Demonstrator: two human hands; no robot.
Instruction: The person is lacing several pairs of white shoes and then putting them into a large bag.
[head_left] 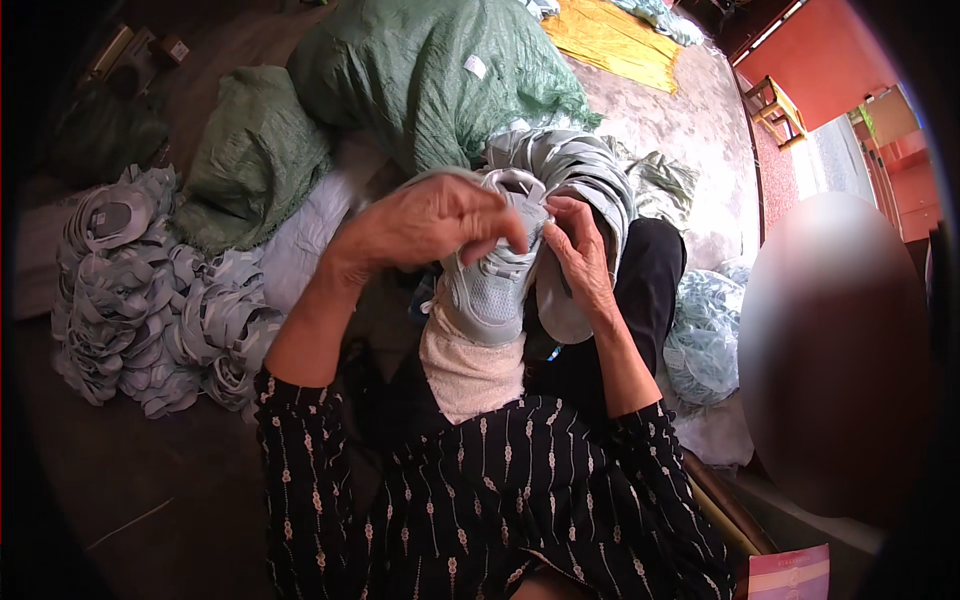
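Note:
A pale grey shoe upper (487, 300) with a mesh toe rests toe toward me on a white towel (470, 372) over my lap. My left hand (435, 225) is over its left side, fingers curled together near the lacing area; whatever they pinch is hidden. On the right edge of the opening, my right hand (583, 248) pinches the shoe upper between thumb and fingers. Behind it a thick stack of grey shoe pieces (590, 165) curves down to the right. A flat grey piece (560, 312) hangs below my right hand.
Heaps of grey shoe pieces (130, 290) lie on the floor at left. Large green woven sacks (420, 70) stand ahead. A bag of light blue pieces (705, 335) sits at right, beside a blurred shape (835, 360). Farther off are a yellow cloth (615, 40) and a wooden stool (775, 110).

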